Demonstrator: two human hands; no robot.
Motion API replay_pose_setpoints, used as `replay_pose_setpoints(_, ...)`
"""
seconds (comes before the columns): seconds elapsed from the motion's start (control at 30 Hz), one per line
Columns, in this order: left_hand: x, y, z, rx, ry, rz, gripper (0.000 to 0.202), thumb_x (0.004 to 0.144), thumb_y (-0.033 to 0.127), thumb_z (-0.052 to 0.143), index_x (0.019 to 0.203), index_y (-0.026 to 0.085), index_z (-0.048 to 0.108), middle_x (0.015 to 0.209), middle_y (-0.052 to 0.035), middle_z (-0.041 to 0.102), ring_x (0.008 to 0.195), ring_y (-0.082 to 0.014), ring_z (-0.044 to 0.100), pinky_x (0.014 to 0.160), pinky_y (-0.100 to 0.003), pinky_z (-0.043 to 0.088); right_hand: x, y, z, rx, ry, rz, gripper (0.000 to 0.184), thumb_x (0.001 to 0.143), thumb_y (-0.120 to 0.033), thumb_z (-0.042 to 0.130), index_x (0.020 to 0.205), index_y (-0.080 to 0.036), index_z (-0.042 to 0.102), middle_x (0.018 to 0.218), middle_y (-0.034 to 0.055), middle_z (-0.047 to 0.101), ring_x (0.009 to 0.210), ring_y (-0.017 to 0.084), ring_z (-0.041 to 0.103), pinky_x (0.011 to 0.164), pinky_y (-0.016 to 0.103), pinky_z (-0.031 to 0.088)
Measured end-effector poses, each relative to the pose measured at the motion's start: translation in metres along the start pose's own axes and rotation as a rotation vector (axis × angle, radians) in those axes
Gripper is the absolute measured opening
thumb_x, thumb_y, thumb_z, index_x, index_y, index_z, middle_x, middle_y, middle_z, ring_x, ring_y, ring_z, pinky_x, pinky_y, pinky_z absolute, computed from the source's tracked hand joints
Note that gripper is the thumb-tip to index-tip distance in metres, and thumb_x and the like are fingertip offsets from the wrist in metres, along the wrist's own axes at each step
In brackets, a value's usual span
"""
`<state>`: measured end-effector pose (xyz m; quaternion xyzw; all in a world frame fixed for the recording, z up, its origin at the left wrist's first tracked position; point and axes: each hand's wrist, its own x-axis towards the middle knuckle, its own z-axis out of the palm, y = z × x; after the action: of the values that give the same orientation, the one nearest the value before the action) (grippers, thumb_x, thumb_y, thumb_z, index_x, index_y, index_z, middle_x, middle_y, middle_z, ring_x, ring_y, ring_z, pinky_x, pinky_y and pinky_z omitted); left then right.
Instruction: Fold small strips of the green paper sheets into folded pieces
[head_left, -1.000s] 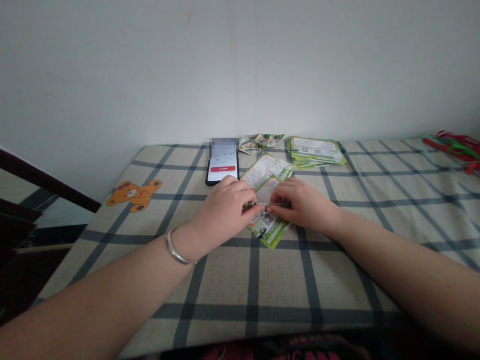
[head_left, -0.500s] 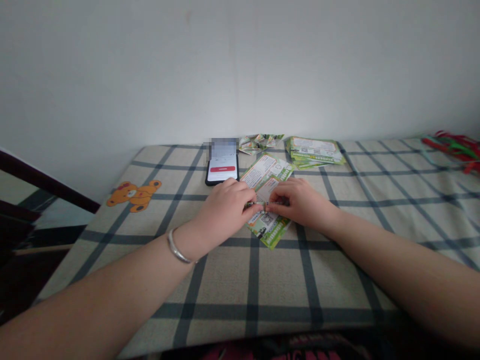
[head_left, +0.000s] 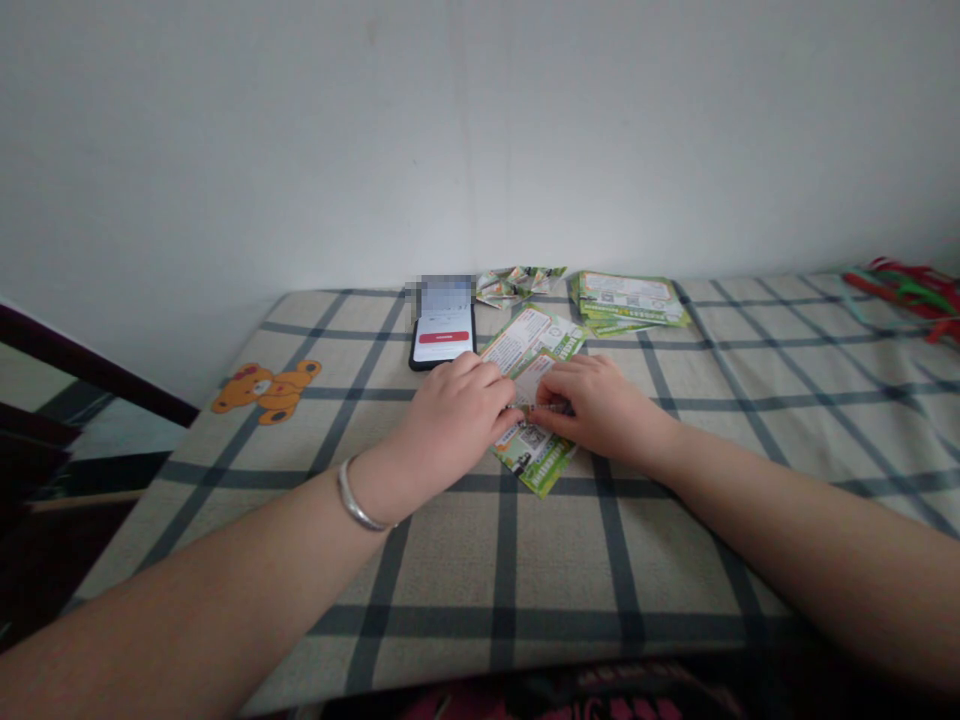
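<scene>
My left hand (head_left: 461, 405) and my right hand (head_left: 600, 405) are close together over green-and-white printed leaflets (head_left: 538, 462) lying at a slant on the table. Thumb and fingers of each hand pinch a narrow folded paper strip, apparently part of a leaflet. Most of this strip is hidden behind the fingers. Another leaflet (head_left: 525, 338) shows beyond my knuckles. A silver bangle (head_left: 354, 500) circles my left wrist.
A phone (head_left: 442, 345) with a lit screen lies beyond my left hand. Against the wall are folded leaflet pieces (head_left: 517, 285) and a leaflet stack (head_left: 630, 297). Red and green items (head_left: 911, 295) lie far right. A bear picture (head_left: 266, 390) marks the checked tablecloth (head_left: 420, 590).
My hands stay nearly in place, with a slight shift of the fingers along the strip. Less of the strip shows between them now. The leaflets and phone have not visibly moved.
</scene>
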<state>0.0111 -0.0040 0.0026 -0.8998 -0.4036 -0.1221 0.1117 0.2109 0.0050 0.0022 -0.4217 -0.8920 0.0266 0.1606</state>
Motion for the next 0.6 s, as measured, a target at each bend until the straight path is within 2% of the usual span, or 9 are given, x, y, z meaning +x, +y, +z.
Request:
replay_pose_setpoints(0.17, 0.000, -0.007, 0.000, -0.120, -0.016, 0.011, 0.020, 0.088, 0.034, 0.062, 0.081, 0.016, 0.063, 0.086, -0.0051, 0.061, 0.088, -0.0219, 0.051, 0.078, -0.034, 0.042, 0.000, 0.001, -0.001, 0.011, -0.032, -0.003, 0.018, 0.087, -0.035, 0.061, 0.077, -0.020, 0.061, 0.075, 0.0011, 0.062, 0.076, 0.018, 0.053, 0.073, 0.032, 0.033)
replay_pose_setpoints(0.37, -0.004, -0.019, -0.006, -0.230, -0.060, 0.074, 0.019, 0.088, 0.035, 0.063, 0.083, 0.017, 0.064, 0.083, -0.0030, 0.061, 0.087, -0.0204, 0.052, 0.077, -0.033, 0.041, 0.001, 0.003, -0.007, 0.002, -0.048, -0.110, 0.020, 0.092, -0.031, 0.052, 0.080, -0.018, 0.061, 0.082, 0.0030, 0.062, 0.080, 0.018, 0.053, 0.077, 0.032, 0.035)
replay_pose_setpoints(0.47, -0.004, -0.017, -0.005, -0.279, -0.062, 0.042, 0.017, 0.087, 0.033, 0.064, 0.083, 0.017, 0.064, 0.084, -0.0028, 0.062, 0.087, -0.0200, 0.052, 0.078, -0.033, 0.040, 0.000, 0.005, -0.007, 0.031, -0.046, -0.103, 0.019, 0.089, -0.032, 0.057, 0.077, -0.018, 0.061, 0.077, 0.0025, 0.061, 0.077, 0.017, 0.052, 0.076, 0.030, 0.035)
replay_pose_setpoints(0.6, -0.004, -0.013, -0.001, -0.354, -0.051, -0.014, 0.016, 0.085, 0.030, 0.066, 0.077, 0.017, 0.062, 0.081, -0.0018, 0.062, 0.085, -0.0193, 0.051, 0.075, -0.031, 0.039, 0.000, 0.005, -0.005, 0.011, -0.037, -0.061, 0.026, 0.084, -0.042, 0.063, 0.075, -0.018, 0.060, 0.076, 0.0023, 0.061, 0.078, 0.019, 0.052, 0.074, 0.031, 0.034)
